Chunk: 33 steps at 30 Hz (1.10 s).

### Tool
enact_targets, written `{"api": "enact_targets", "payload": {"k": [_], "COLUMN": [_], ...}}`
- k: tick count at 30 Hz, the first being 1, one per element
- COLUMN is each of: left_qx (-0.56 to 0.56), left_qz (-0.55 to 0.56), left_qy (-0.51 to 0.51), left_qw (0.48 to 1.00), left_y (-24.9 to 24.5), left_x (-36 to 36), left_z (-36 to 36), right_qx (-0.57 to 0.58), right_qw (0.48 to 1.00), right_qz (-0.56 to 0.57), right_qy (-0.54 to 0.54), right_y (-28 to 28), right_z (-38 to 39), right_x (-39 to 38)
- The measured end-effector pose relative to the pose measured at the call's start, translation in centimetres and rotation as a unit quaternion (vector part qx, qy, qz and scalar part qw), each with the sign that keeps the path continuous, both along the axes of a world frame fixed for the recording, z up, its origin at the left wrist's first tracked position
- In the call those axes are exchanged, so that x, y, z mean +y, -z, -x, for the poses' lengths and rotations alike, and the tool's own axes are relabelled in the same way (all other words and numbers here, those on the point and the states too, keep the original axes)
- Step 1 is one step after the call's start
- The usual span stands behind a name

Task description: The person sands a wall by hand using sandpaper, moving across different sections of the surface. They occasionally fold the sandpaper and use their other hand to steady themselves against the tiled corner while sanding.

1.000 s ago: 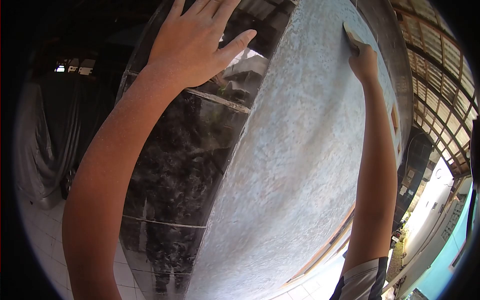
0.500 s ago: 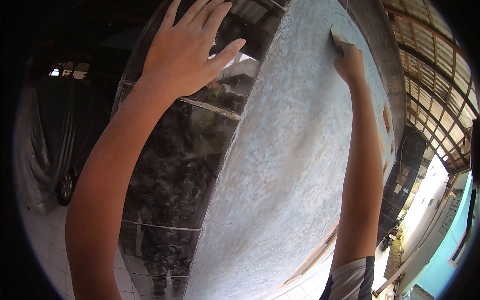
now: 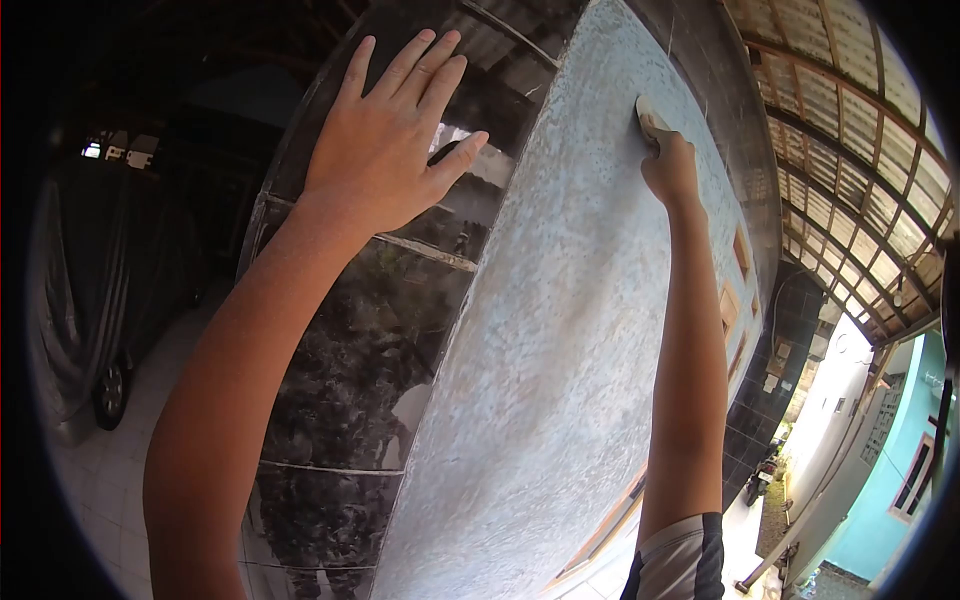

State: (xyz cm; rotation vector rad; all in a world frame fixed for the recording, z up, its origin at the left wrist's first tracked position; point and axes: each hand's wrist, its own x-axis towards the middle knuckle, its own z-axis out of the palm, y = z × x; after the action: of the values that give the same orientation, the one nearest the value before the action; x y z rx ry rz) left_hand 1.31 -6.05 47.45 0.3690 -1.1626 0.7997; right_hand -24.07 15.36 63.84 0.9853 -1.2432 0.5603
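Observation:
My left hand point(image 3: 400, 135) lies flat on the glossy black tiles point(image 3: 350, 350) with its fingers spread, holding nothing. To the right of the tiles rises a rough wall point(image 3: 540, 330) with patchy pale blue and grey colouring. High up on that wall, my right hand point(image 3: 672, 168) is closed around a small scraper point(image 3: 646, 110). The scraper's pale, rounded end points up and sits against or very close to the wall. Its handle is mostly hidden inside my fist.
A covered vehicle point(image 3: 85, 300) with one wheel showing stands in the dark at left. At right are a corrugated roof on wooden beams point(image 3: 850, 130), a turquoise building point(image 3: 890, 480) and a parked motorbike point(image 3: 760, 485). Wood-framed openings point(image 3: 728, 305) line the wall's far side.
The camera view has tilted, so the wall and both arms sit lower and shifted in the picture. My left hand stays flat on the tiles; my right hand still grips the scraper near the same area.

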Motion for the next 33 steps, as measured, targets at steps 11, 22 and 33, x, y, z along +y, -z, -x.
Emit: {"api": "enact_targets", "payload": {"k": [11,22,33], "left_qx": [0.000,0.003,-0.016], "left_qz": [0.004,0.006,-0.011], "left_qy": [0.008,0.002,0.025], "left_qw": [1.000,1.000,0.999], "left_y": [0.1,0.1,0.2], "left_x": [-0.2,0.1,0.6], "left_z": [0.3,0.0,-0.3], "right_qx": [-0.051,-0.059,-0.006], "right_qw": [0.998,0.998,0.996], "right_qz": [0.018,-0.011,-0.007], "right_qy": [0.025,0.031,0.087], "right_y": [0.5,1.2,3.1], "right_z": [-0.7,-0.8,-0.9], "right_x": [-0.9,-0.7,-1.3]}}
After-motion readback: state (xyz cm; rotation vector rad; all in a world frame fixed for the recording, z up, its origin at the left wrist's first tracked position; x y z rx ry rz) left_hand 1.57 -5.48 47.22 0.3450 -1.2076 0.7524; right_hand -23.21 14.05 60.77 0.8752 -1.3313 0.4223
